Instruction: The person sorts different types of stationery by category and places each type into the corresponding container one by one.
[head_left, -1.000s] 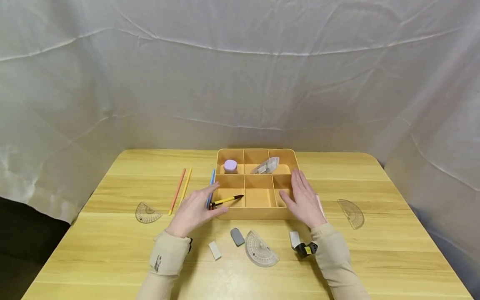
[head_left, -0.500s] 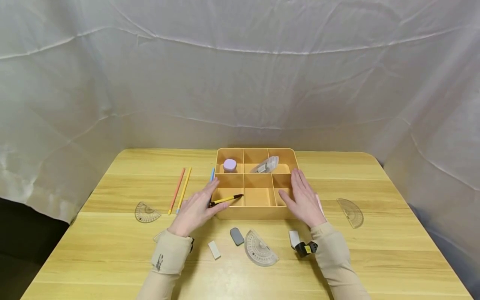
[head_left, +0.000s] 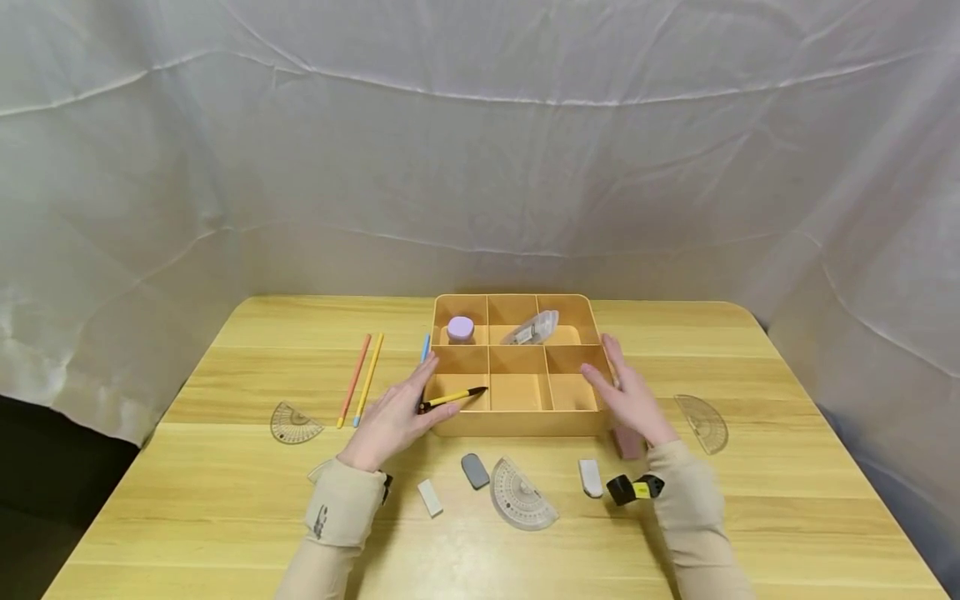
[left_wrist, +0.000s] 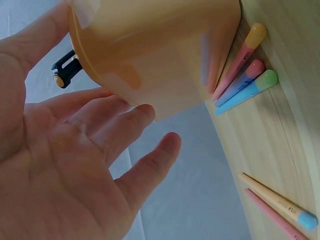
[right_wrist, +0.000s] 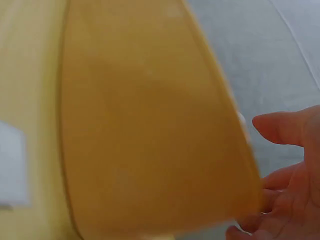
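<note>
Hands, left point(head_left: 390, 417) and right point(head_left: 633, 400), flat and relaxed beside the center-frame organizer tray point(head_left: 517, 425); looks light, rigid plastic, best gripped by opposite side walls.

1. Tan divided tray point(head_left: 517, 423) sits flat at mid-bench, nine square compartments open upward.
2. Black-and-yellow pen point(head_left: 452, 399) lies slanted in the near-left compartment, its butt overhanging the tray's left rim.
</note>
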